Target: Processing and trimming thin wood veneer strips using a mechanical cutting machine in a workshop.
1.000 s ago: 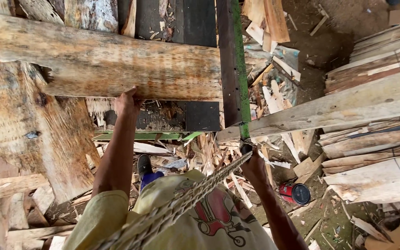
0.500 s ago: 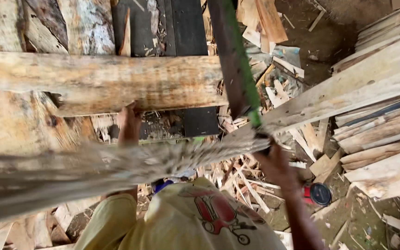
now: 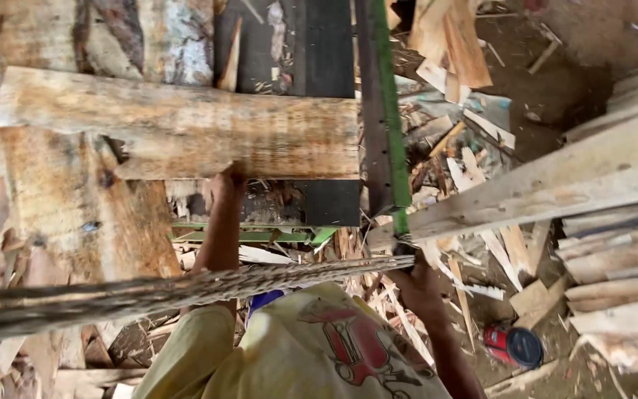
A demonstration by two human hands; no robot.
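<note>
Since the earlier frames, the long bark-edged strip [image 3: 186, 292] has swung up to lie level across the person's chest.

Its right end rests in the right hand [image 3: 416, 277], whose fingers look closed around it, just below the green-edged metal rail [image 3: 389, 118]. Left of that rail, the left hand [image 3: 227, 181] presses its fingers against the lower edge of the wide plank [image 3: 179, 122] on the dark tabletop [image 3: 326, 44]; whether they curl around it cannot be told. A red can [image 3: 511, 346] lies below the rail, to its right.

Sawmill yard: planks [image 3: 614, 170], offcuts [image 3: 474, 59]
</note>
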